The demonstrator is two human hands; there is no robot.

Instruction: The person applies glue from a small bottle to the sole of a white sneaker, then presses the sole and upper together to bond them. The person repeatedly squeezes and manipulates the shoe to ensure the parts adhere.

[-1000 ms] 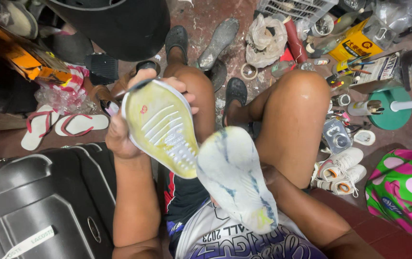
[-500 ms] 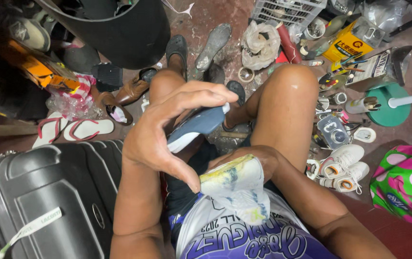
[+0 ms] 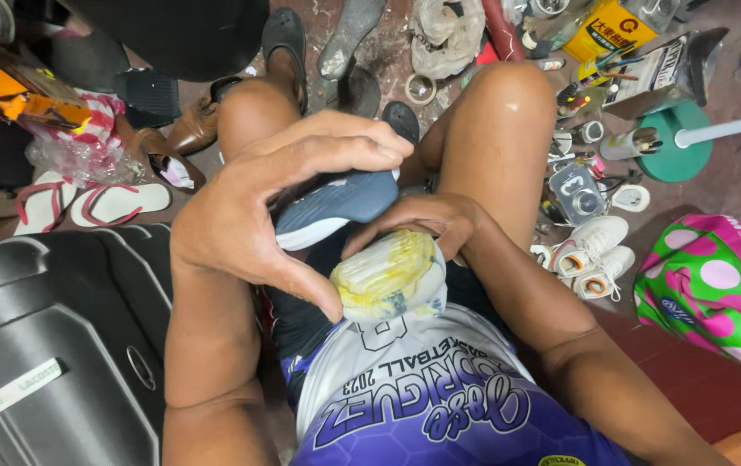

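Between the knees, left hand clamps the blue shoe; right hand grips the yellow-stained sole just below.

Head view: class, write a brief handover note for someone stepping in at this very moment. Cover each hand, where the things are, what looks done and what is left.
Left hand: fingers arched over the blue shoe, thumb against the detached sole.
Right hand: holds the sole, bent, in the lap.
Things: shoe between the knees; sole white with yellow glue smears, just below it.
Done: sole looks coated with glue.
Left: sole not yet joined to the shoe.
Nearby: black suitcase to the left, white sneakers to the right.
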